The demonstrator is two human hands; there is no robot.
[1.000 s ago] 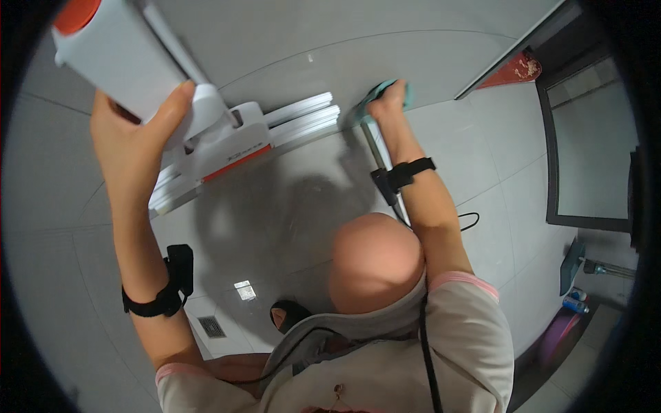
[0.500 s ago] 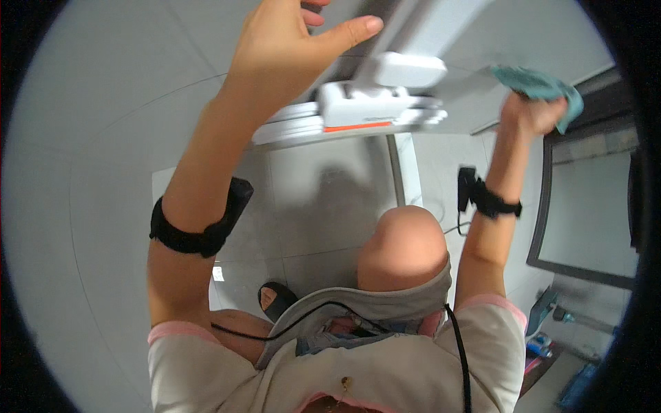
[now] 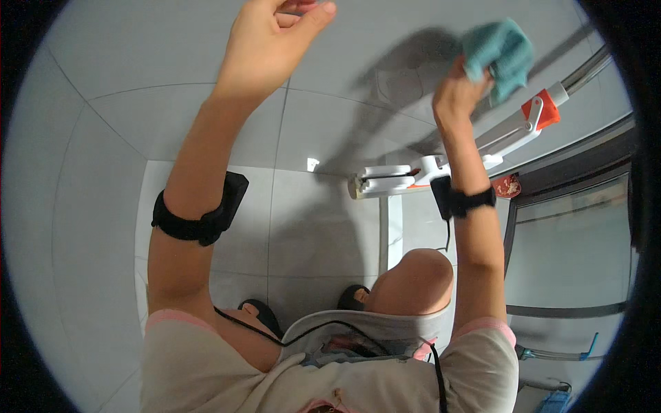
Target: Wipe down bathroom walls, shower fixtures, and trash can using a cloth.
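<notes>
While my right fingers [image 3: 460, 71] bunch the teal cloth [image 3: 501, 55] near the grey wall [image 3: 151, 55], my left fingers [image 3: 315, 19] curl loosely, seemingly empty; the work looks under way, though what remains I cannot tell.

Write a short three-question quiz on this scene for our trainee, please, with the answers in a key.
1. Which hand holds the teal cloth?
2. True or false: the left hand is apart from the white-and-orange mop.
3. What is strapped around each forearm: A) a white towel, B) a black band, C) a red rope?

Key: 1. The right hand. 2. True. 3. B.
</notes>
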